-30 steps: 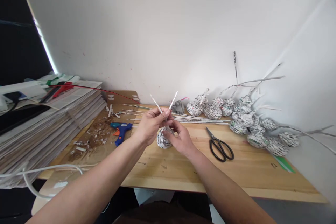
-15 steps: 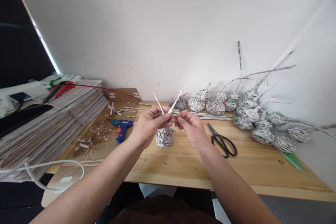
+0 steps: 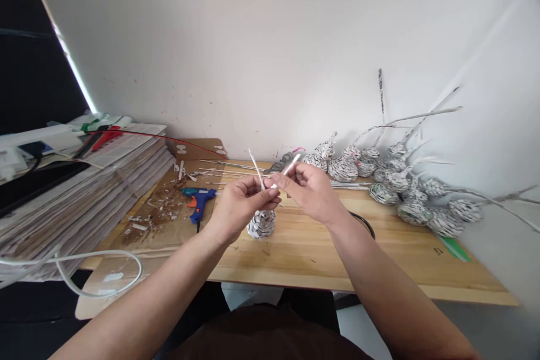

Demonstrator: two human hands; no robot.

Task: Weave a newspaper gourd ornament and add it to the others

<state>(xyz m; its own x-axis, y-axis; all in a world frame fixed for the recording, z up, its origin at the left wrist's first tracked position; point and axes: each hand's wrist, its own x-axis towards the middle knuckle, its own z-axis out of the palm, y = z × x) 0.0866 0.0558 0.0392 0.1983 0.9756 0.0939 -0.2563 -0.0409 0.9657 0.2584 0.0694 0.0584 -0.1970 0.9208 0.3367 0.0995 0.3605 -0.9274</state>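
Mid-frame, woven paper bulb (image 3: 261, 223) rounded but unfinished, two loose stakes (image 3: 256, 168) pinched above it by left hand (image 3: 240, 206) and right hand (image 3: 310, 191), tips untied; many finished bulbs (image 3: 405, 191) right.

— Where did the one view look from?

— From the person's head, facing forward and down across the wooden table (image 3: 320, 259) toward the white wall (image 3: 270, 39), both forearms reaching in from below.

— How near?

— Close: the left hand (image 3: 236, 209) and right hand (image 3: 314, 191) sat mid-frame. The edges bent, perhaps through a wide lens.
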